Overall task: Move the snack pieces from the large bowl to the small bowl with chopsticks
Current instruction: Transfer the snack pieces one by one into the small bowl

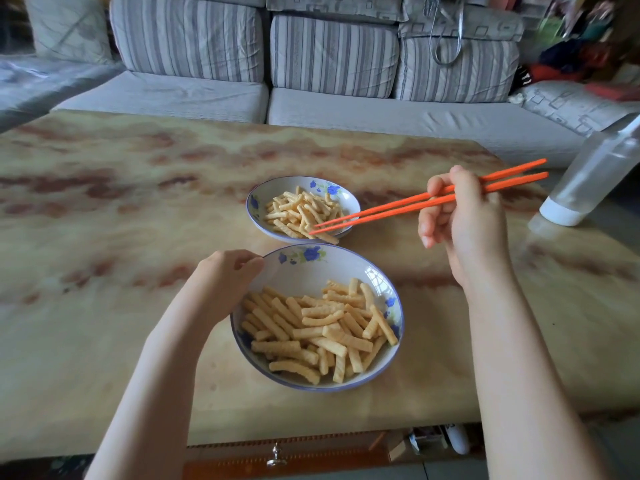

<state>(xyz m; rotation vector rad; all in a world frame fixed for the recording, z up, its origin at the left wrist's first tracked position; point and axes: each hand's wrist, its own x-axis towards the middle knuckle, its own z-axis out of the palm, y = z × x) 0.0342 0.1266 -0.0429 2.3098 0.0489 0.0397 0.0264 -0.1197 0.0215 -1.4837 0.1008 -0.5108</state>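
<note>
A large white bowl with blue flowers stands near the table's front edge and holds several ridged yellow snack pieces. Behind it is the small bowl, also holding snack pieces. My left hand grips the large bowl's left rim. My right hand holds a pair of orange chopsticks. Their tips lie slightly apart over the small bowl's near right edge. No piece shows between the tips.
The marbled tan table stretches wide to the left. A clear plastic bottle with a white cap lies tilted at the right edge. A grey striped sofa runs behind the table. A drawer knob shows below the front edge.
</note>
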